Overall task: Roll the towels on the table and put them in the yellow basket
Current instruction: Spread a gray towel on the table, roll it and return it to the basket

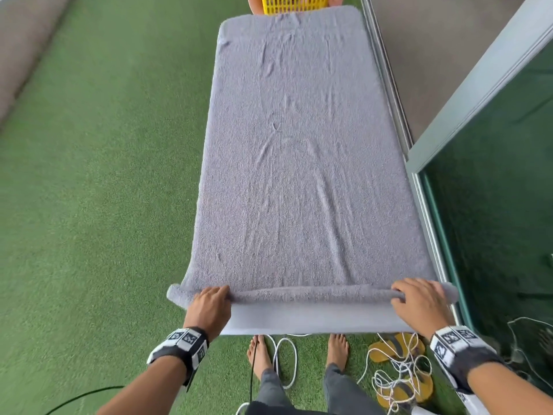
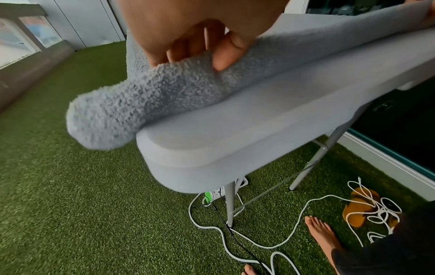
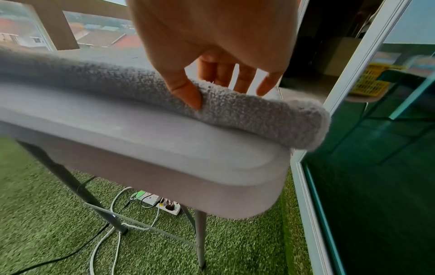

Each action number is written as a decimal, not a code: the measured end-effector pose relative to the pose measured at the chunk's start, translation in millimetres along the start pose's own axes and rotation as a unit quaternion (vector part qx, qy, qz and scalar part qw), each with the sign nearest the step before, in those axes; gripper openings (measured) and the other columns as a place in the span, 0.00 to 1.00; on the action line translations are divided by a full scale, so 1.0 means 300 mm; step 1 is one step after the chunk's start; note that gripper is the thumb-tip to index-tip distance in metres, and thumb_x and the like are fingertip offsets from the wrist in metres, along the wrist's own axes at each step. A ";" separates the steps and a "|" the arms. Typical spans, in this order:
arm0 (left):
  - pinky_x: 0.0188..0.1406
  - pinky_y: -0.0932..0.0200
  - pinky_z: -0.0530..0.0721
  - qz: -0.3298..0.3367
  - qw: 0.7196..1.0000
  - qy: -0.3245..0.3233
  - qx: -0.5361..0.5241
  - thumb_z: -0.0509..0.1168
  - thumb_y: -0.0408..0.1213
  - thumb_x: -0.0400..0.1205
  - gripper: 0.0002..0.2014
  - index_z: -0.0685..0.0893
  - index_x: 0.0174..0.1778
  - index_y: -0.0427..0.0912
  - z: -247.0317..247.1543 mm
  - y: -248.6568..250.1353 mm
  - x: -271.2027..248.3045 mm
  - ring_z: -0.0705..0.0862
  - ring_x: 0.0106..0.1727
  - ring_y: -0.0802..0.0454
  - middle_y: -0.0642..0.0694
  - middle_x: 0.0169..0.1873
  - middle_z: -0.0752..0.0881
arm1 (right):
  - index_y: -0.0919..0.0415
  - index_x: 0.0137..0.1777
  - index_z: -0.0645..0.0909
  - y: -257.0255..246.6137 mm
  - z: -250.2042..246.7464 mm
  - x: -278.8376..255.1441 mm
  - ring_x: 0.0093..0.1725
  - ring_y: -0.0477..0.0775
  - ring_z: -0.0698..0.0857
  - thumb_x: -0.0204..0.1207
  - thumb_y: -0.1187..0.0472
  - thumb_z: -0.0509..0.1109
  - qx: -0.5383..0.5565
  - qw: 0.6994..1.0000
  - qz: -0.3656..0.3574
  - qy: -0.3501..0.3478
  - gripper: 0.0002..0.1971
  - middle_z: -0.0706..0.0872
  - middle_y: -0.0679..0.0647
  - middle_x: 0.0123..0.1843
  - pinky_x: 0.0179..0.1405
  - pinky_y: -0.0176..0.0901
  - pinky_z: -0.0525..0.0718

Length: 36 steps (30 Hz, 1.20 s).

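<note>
Pinching rolled near edge of one grey towel (image 1: 302, 163): left hand (image 1: 211, 307), right hand (image 1: 420, 301); one yellow basket (image 1: 294, 4).

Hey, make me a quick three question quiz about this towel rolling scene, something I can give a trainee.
1. True or false: the grey towel is already fully rolled.
2. Where is the yellow basket? A) beyond the table's far end B) on the grass beside the feet C) under the table
3. Fill in: the left hand and right hand each hold the towel's rolled ____ edge.

Key
1. False; only the near edge is rolled, the rest lies flat.
2. A
3. near
</note>
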<state>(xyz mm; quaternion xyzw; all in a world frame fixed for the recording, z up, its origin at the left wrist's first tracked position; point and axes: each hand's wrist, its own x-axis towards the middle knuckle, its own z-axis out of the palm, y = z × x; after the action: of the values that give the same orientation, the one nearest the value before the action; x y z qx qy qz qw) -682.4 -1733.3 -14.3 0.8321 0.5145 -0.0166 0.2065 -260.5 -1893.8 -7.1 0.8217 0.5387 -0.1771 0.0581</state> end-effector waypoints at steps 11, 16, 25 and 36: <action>0.68 0.40 0.73 0.042 0.995 0.073 0.044 0.73 0.41 0.76 0.24 0.81 0.67 0.36 0.100 -0.011 -0.146 0.84 0.64 0.42 0.38 0.62 0.85 | 0.57 0.76 0.75 0.009 0.119 -0.106 0.75 0.55 0.76 0.76 0.57 0.75 0.066 0.994 -0.042 0.078 0.28 0.77 0.52 0.76 0.78 0.59 0.67; 0.51 0.48 0.87 0.019 0.998 0.061 0.025 0.80 0.24 0.63 0.26 0.86 0.57 0.36 0.063 -0.008 -0.100 0.85 0.50 0.43 0.42 0.50 0.87 | 0.55 0.70 0.79 0.008 0.068 -0.044 0.67 0.56 0.81 0.64 0.59 0.83 0.044 0.998 -0.017 0.051 0.32 0.83 0.51 0.67 0.74 0.59 0.73; 0.45 0.46 0.85 0.007 1.000 0.008 0.015 0.46 0.41 0.79 0.18 0.81 0.37 0.44 0.004 -0.010 -0.045 0.80 0.34 0.52 0.51 0.33 0.85 | 0.47 0.50 0.84 0.021 0.030 -0.064 0.49 0.47 0.82 0.75 0.55 0.63 0.036 0.999 -0.021 0.012 0.09 0.85 0.42 0.46 0.63 0.57 0.80; 0.62 0.42 0.80 0.015 0.999 0.047 0.016 0.80 0.27 0.64 0.25 0.85 0.58 0.37 0.061 -0.015 -0.114 0.87 0.54 0.41 0.40 0.53 0.89 | 0.51 0.68 0.80 0.027 0.109 -0.124 0.62 0.54 0.83 0.65 0.60 0.80 0.040 0.999 -0.007 0.034 0.29 0.85 0.48 0.64 0.67 0.60 0.77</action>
<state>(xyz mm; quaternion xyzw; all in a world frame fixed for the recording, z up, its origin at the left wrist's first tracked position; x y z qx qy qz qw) -698.9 -1767.2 -24.3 0.8428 0.5108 0.0174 0.1689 -273.9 -1938.9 -25.3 0.8249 0.5388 -0.1709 0.0057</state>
